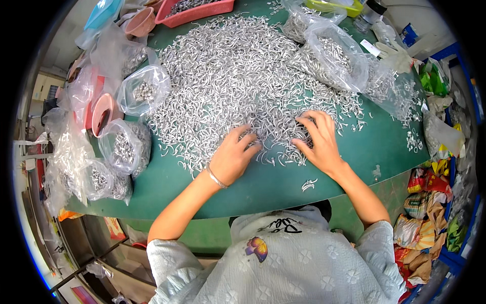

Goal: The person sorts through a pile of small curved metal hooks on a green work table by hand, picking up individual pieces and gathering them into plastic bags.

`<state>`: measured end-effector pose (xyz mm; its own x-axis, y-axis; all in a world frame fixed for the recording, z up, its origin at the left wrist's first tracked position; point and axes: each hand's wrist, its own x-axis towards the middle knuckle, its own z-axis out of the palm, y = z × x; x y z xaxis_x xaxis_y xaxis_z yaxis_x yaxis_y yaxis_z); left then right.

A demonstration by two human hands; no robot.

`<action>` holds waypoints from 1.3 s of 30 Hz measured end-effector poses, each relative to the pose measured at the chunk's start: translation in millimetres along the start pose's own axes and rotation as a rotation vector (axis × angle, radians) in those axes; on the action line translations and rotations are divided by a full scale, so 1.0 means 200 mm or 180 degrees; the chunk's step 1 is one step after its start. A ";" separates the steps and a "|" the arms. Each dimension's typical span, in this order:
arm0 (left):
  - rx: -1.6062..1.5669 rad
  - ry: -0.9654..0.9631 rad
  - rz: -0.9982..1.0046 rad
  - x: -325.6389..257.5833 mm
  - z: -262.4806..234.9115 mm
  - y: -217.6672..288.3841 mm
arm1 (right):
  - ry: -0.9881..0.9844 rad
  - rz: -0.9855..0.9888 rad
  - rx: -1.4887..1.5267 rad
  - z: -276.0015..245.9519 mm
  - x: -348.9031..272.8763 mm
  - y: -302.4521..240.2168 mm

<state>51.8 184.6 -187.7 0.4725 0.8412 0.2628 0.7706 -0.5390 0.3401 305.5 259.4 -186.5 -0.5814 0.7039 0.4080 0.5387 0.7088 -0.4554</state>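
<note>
A wide heap of small, curved silver metal pieces covers the middle of the green tabletop. At the heap's near edge, my left hand rests with fingers apart and bent, the fingertips among the pieces. A bracelet circles that wrist. To its right, my right hand lies over the same edge, thumb and fingers spread and touching the loose pieces. Neither hand visibly grips a piece, though some fingertips are partly hidden. Between the hands lies a thinner scatter of pieces. A few stray ones sit below my right hand.
Clear plastic bags of metal pieces line the table's left side; another large bag stands at the far right. A red tray and pink bowls sit around the heap. Coloured packages fill a blue rack beyond the right edge.
</note>
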 end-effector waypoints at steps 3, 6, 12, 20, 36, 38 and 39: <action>-0.0145 0.0112 -0.0161 -0.03 -0.01 0.00 | -0.0248 -0.0086 -0.0163 0.06 0.03 -0.02; 0.0271 0.0298 -0.0568 0.04 -0.04 0.00 | -0.0317 -0.0154 -0.0230 0.10 0.04 0.06; 0.0260 0.0140 -0.0647 -0.03 0.02 -0.05 | -0.0018 0.0257 -0.0674 0.04 0.05 0.12; 0.0369 0.0534 -0.0616 -0.11 0.09 -0.01 | -0.0408 -0.0407 -0.0439 0.22 0.17 -0.03; 0.0073 0.0414 -0.0662 -0.15 0.07 0.05 | 0.1573 0.1258 0.2055 -0.23 0.02 0.07; 0.0133 0.0408 -0.0685 -0.16 0.07 0.05 | 0.2182 0.1259 0.1824 -0.40 0.02 0.18; 0.0158 0.0397 -0.0680 -0.15 0.07 0.06 | 0.2456 0.1217 0.1470 -0.49 0.04 0.27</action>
<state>51.6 153.2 -204.2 0.2425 0.9226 0.3001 0.8688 -0.3442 0.3559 390.9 307.4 -130.1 0.2303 0.8353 0.4993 0.2203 0.4550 -0.8628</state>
